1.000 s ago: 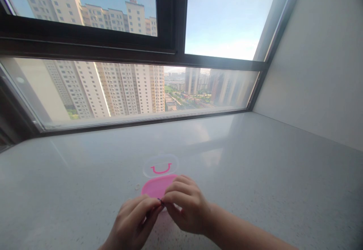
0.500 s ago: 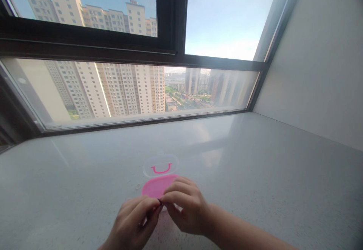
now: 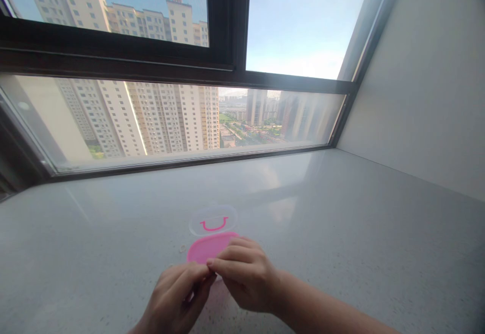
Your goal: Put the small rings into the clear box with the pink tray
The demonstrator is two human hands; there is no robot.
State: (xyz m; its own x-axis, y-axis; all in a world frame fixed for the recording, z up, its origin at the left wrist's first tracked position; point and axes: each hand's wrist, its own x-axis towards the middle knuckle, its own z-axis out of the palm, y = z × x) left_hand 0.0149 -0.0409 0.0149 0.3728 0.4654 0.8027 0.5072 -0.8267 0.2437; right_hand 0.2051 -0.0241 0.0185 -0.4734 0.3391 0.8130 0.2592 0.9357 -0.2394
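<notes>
My left hand (image 3: 178, 293) and my right hand (image 3: 248, 273) meet fingertip to fingertip, both closed in a pinch. Between them is a small dark thing, now almost wholly covered by the fingers, so its kind cannot be made out. Just behind the fingertips sits a pink oval box (image 3: 206, 247), partly hidden by my right hand. Its clear lid (image 3: 195, 223), with a pink handle (image 3: 214, 228), lies beyond it on the far side. A tiny pale ring (image 3: 182, 248) rests on the surface to the left of the box.
Everything stands on a pale speckled windowsill (image 3: 341, 243). A dark-framed window (image 3: 227, 74) with tall buildings outside bounds the far side. On the right rises a plain wall (image 3: 428, 86).
My right fingertips have moved slightly left and over the left ones, covering the small dark thing that showed between them before. The box and lid stay in place.
</notes>
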